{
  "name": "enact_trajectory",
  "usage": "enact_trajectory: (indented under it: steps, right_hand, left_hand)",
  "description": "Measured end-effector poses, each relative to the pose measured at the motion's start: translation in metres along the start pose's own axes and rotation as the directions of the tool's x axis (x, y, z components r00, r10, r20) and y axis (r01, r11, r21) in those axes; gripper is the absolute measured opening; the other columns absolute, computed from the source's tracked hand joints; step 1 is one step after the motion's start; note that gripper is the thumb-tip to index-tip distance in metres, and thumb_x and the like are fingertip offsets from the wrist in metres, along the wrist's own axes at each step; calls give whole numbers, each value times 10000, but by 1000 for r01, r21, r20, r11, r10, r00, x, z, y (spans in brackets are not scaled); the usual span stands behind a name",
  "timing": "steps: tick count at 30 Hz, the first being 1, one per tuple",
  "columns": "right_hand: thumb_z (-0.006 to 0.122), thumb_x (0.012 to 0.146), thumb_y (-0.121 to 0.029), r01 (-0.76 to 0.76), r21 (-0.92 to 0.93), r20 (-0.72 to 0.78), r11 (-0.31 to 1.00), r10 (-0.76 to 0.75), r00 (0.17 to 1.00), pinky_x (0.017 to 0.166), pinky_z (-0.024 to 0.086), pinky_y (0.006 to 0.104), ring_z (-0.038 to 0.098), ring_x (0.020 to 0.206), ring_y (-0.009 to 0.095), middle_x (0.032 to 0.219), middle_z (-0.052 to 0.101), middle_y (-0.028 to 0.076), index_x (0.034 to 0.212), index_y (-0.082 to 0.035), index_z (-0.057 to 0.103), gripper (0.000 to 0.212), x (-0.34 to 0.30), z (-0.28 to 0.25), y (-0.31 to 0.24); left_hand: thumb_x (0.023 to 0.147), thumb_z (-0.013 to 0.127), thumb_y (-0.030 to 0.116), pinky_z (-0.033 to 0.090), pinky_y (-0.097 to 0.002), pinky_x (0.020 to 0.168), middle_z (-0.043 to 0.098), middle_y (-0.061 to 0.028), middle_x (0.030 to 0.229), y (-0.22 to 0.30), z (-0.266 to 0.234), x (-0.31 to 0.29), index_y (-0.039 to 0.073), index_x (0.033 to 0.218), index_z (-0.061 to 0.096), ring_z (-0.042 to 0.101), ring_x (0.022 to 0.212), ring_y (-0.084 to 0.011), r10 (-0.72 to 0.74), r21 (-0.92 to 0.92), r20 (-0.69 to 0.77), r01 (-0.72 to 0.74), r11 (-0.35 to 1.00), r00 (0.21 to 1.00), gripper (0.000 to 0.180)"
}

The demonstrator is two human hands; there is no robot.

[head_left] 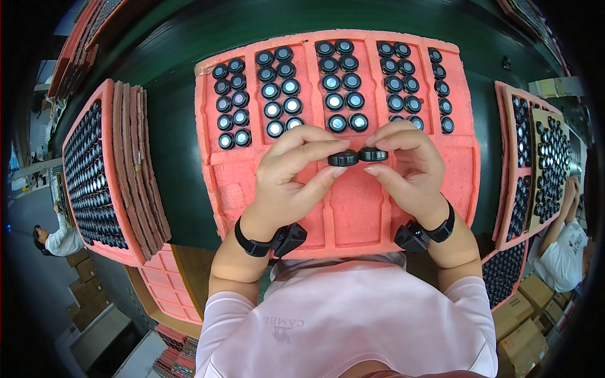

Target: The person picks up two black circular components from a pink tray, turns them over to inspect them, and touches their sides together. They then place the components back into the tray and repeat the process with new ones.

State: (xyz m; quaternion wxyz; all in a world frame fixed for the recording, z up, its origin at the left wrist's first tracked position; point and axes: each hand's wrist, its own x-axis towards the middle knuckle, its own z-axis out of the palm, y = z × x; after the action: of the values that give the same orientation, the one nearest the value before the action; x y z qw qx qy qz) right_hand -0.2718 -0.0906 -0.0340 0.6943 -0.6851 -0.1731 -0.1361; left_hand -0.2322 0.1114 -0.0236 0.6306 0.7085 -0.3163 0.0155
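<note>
Between the thumb and fingers of my left hand point(287, 173) is a round black part point(342, 159), held edge-on. My right hand point(413, 160) pinches a second black disc-like part point(374, 154) the same way. The two parts meet or nearly meet side by side; whether they touch I cannot tell. Both hands hover over a pink foam tray point(356, 214). In the tray's far half, similar black round parts point(331, 82) with shiny light centres sit in paired columns, with a single column at the right. The near compartments show bare pink foam.
A dark green bench point(179, 164) carries the tray. At the left lean stacked pink trays point(135, 170) full of black parts. More filled trays point(504, 170) stand at the right. A small black piece point(506, 62) lies far right. Two other people point(60, 239) are at the sides; cardboard boxes point(523, 346) sit lower right.
</note>
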Motion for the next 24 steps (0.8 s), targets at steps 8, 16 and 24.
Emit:
enact_trajectory:
  steps: [8,16,24]
  right_hand:
    - [698,781,104,36,-74,70,997,-31,997,834,504,319,599,941,210,1013,600,127,1006,-30,527,312,1,-3,0]
    - [747,757,73,-3,11,-18,1000,3,1000,849,518,309,631,947,200,1005,627,105,995,-25,561,318,-1,1,2]
    - [718,790,76,77,-66,47,995,-74,996,823,514,321,612,941,220,1000,599,144,1052,-31,503,355,-1,-1,4]
  left_hand:
    - [781,705,-49,512,-285,787,630,-129,1010,2,-1,-1,-44,1064,685,618,908,-196,9,35,57,-11,999,998,285]
    - [768,691,-85,525,-258,747,628,-115,1002,2,4,-3,-27,1049,687,629,887,-172,-69,-23,20,69,997,997,287]
    - [766,665,-122,558,-259,798,609,-111,1040,-1,8,-4,-13,1020,663,633,903,-163,-112,-113,-20,109,988,993,277]
